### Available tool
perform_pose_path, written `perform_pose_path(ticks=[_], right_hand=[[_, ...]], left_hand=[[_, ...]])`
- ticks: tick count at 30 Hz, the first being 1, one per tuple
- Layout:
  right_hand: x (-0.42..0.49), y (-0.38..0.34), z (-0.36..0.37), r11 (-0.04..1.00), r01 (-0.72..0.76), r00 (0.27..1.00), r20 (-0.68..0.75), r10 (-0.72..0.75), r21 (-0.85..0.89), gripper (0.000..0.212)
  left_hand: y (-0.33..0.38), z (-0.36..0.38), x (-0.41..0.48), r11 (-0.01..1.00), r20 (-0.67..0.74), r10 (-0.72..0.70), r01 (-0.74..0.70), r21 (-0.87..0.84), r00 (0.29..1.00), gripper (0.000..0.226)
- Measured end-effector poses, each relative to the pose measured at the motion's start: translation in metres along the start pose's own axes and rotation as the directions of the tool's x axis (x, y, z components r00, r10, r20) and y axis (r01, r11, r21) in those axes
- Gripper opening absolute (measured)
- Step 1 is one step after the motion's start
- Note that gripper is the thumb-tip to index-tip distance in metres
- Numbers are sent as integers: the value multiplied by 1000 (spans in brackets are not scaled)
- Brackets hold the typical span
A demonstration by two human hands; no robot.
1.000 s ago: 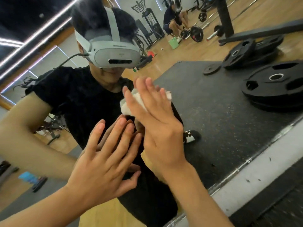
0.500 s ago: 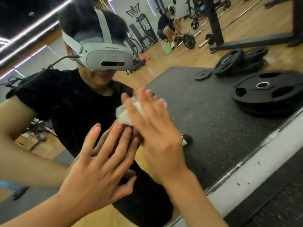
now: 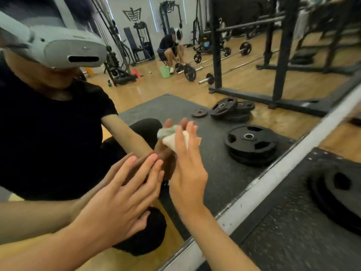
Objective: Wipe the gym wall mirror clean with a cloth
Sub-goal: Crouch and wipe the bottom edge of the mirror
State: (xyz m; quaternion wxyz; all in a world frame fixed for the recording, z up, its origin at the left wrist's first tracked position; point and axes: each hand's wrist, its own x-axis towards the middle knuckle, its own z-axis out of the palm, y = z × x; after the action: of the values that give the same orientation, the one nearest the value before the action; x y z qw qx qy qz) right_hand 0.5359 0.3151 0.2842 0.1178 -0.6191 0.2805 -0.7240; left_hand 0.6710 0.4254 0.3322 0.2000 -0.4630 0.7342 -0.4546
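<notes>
The large glass wall mirror (image 3: 136,98) is smooth and glossy and gives a sharp reflection. The small white crumpled cloth (image 3: 175,140) looks soft and nubbly, like towelling. Along the mirror's lower edge, the pale grey strip frame (image 3: 273,178) is dull, seemingly metal, and flecked with dark marks. The black rubber floor mat (image 3: 289,237) is matt, grainy and speckled. At its right edge, the black round weight plate (image 3: 340,194) is matt. The reflected honey-coloured wooden floor (image 3: 244,89) shines.

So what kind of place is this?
Most likely a gym. Black weight plates lie stacked, a loaded barbell sits on the ground, and a tall black rack stands nearby, all seen reflected in a big wall mirror.
</notes>
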Motion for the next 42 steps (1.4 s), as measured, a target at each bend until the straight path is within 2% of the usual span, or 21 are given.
perform_pose_path(ticks=[2,3,5,7,9,11,13,15,17,20,22,23,25,26,28,29,30,33,36,39,42], right_hand=[[-3,32,-13,982,119,991,73,-110,-144,52],[12,48,-15,978,88,996,27,-84,-190,47],[59,68,-14,976,-151,978,-166,125,-157,47],[116,75,-17,913,-409,865,-317,388,0,51],[147,68,-16,878,-475,808,-367,460,53,53],[124,34,-3,938,-346,895,-295,335,15,51],[72,2,2,998,-55,993,-110,50,-39,49],[45,13,-7,971,232,971,77,-226,-67,44],[80,55,-19,933,346,938,68,-341,-97,38],[148,92,-30,997,5,984,-177,-19,-75,41],[155,79,-26,985,-173,960,-219,172,17,43],[146,65,-23,984,-175,965,-190,179,36,43],[109,38,-19,996,57,998,-9,-57,65,41],[90,30,-22,962,253,958,114,-265,108,41],[76,45,-28,769,607,728,247,-640,203,39],[86,65,-30,682,697,641,232,-731,221,40],[103,87,-34,654,728,621,204,-756,205,44],[147,142,-50,813,582,807,112,-579,11,47],[145,144,-52,968,251,968,8,-251,1,32],[117,99,-37,998,-3,1000,-21,4,62,39],[93,85,-39,982,137,981,118,-153,132,34]], left_hand=[[1,-1,1,999,-9,-2,2,-36,1000,88],[0,-1,1,999,-13,-14,13,-41,1000,86],[0,-2,3,999,-15,-11,11,-33,1000,88],[0,-1,2,1000,-9,-17,17,-26,1000,94],[0,0,3,1000,-22,-18,18,-12,1000,90],[-1,0,2,999,-6,-33,33,-3,999,88],[0,2,1,998,5,-64,64,3,998,89],[3,1,-1,994,18,-99,98,39,995,89],[6,-2,0,986,36,-137,133,98,990,90],[7,-7,3,975,78,-161,146,167,984,92],[7,-10,2,969,63,-168,153,194,984,93],[8,-11,2,967,54,-170,156,201,984,94],[10,-14,3,967,43,-196,185,176,980,95],[11,-16,4,967,36,-215,207,147,976,95],[14,-19,6,965,23,-244,240,103,970,95],[15,-20,6,966,23,-243,240,100,970,95],[16,-21,6,964,23,-246,243,105,969,95],[16,-20,8,959,16,-253,249,132,967,91],[18,-17,7,956,-11,-251,249,157,968,87],[18,-18,7,956,-22,-249,249,155,968,87],[18,-18,6,961,-23,-239,240,135,971,87]])
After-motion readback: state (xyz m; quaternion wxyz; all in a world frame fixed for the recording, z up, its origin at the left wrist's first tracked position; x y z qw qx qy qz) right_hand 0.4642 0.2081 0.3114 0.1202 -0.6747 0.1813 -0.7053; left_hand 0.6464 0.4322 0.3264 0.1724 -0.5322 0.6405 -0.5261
